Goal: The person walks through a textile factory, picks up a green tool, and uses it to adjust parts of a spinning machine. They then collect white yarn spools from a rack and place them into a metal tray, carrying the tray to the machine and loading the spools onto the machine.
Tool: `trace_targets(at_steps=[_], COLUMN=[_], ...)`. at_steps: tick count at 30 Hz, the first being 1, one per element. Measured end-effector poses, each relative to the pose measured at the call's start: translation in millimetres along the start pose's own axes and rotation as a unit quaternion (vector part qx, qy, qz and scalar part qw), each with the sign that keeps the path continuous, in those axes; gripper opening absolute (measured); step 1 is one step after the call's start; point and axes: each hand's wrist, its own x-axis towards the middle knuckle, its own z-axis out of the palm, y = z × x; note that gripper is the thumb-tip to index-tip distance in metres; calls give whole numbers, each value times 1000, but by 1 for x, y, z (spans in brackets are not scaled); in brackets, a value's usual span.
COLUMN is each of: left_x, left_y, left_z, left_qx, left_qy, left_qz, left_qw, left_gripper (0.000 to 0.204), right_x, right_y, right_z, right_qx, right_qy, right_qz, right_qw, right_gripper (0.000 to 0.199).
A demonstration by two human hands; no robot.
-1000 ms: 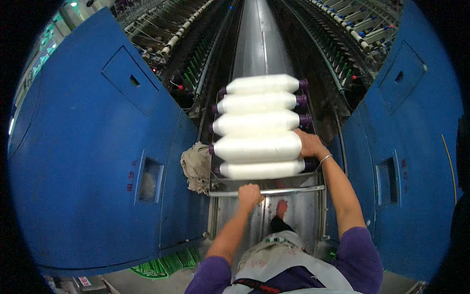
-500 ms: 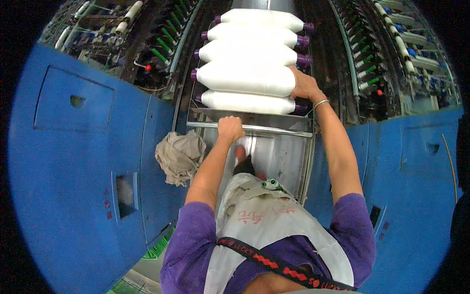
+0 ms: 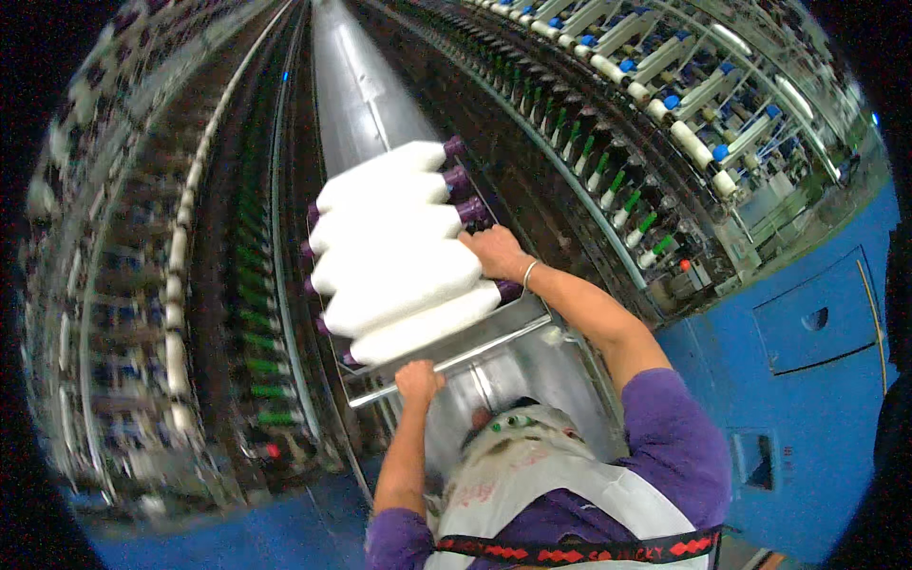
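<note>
Full bobbins of white yarn on purple tubes lie side by side in a metal cart (image 3: 446, 344). My left hand (image 3: 419, 380) is closed round the cart's shiny handle bar (image 3: 494, 348), on its left half. At the right side of the load my right hand (image 3: 496, 253) grips the end of one yarn bobbin (image 3: 404, 283), second from the near edge; its tube end is hidden under my fingers. The nearest bobbin (image 3: 427, 325) lies just below that hand, its purple tube end (image 3: 509, 291) close to my wrist.
Spinning frames with rows of green-tipped spindles (image 3: 616, 180) run along both sides. White rollers (image 3: 689, 142) line the right frame. A blue machine cabinet (image 3: 807, 323) stands at the right. Ahead, a narrow metal aisle floor (image 3: 356, 85) stretches away.
The view has swung and tilted, so the cart now appears lower and slanted, with more aisle and spindles showing. Both hands keep their places on the bar and the bobbin.
</note>
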Motion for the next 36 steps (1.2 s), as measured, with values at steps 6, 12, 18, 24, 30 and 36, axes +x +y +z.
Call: trace_targets(at_steps=[6,12,18,24,30,36], left_x=[88,186,266,356,382,441], left_y=[-30,60,158,161,0,-104], left_z=[-25,-84,-208,-201,-74,-40], left_qx=[-260,-949,-853,-438,-167,-58], left_qy=[-67,12,-8,185,134,46], left_qz=[-42,61,249,374,78,-6], left_qw=[962,309,459,797,974,997], left_gripper=[50,80,91,91,112,72], right_x=[16,-35,-46,-33,-23,-30], right_y=[29,82,178,285,417,509], right_z=[-13,-40,-123,-254,-318,-284], right_qx=[43,131,292,424,46,2], right_qy=[1,-156,-35,91,45,-55], right_qz=[43,204,287,343,425,431], right_qw=[998,957,912,833,903,901], right_gripper=[50,60,80,69,86,108])
